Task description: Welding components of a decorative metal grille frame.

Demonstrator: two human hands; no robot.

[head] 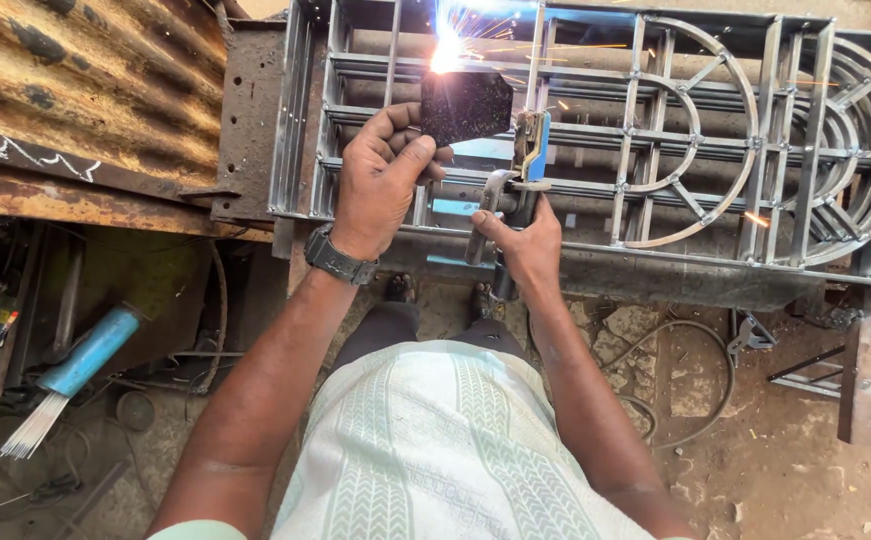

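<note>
Sparks (pixel 448 48) fly off my steel grille (pixel 716 130) — left hand (pixel 381 180) pinches a dark shield plate (pixel 466 105), right hand (pixel 526 240) clamped round the electrode holder (pixel 528 170).

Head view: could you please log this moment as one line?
left hand: holds dark glass | right hand: grips electrode holder | arc sparks on steel grille

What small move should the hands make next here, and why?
Probably hold steady and creep the electrode holder along the joint: the arc is burning on the steel grille, the left hand shields it with dark glass, and the right hand grips the holder.
</note>
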